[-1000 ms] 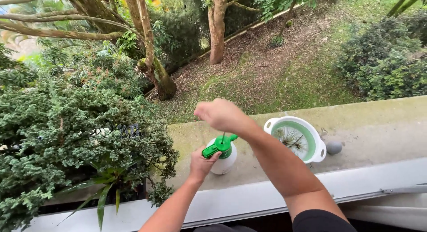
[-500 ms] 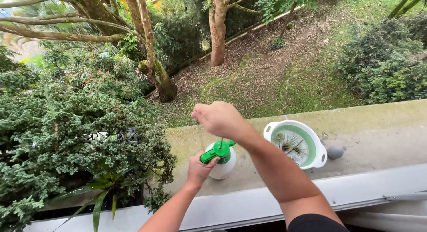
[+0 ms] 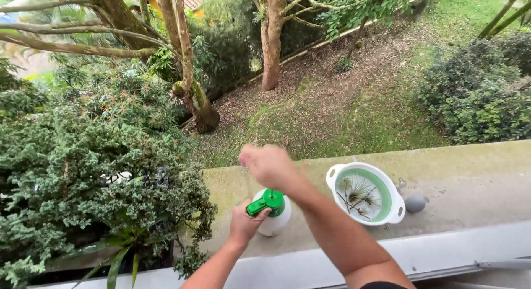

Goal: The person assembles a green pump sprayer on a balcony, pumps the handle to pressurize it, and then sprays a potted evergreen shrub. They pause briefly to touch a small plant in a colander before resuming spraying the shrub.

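The right hand (image 3: 269, 164), fist closed around the pump handle, has come down closer to the green-topped spray bottle (image 3: 271, 212), which the left hand (image 3: 245, 222) grips, so pressure builds.

Bare forearms; a black sleeve edge on the right arm (image 3: 381, 284).

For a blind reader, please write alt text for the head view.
On a concrete ledge, the left hand grips a white sprayer while the right hand closes above its green pump. A bowl holding air plants sits beside, garden below.
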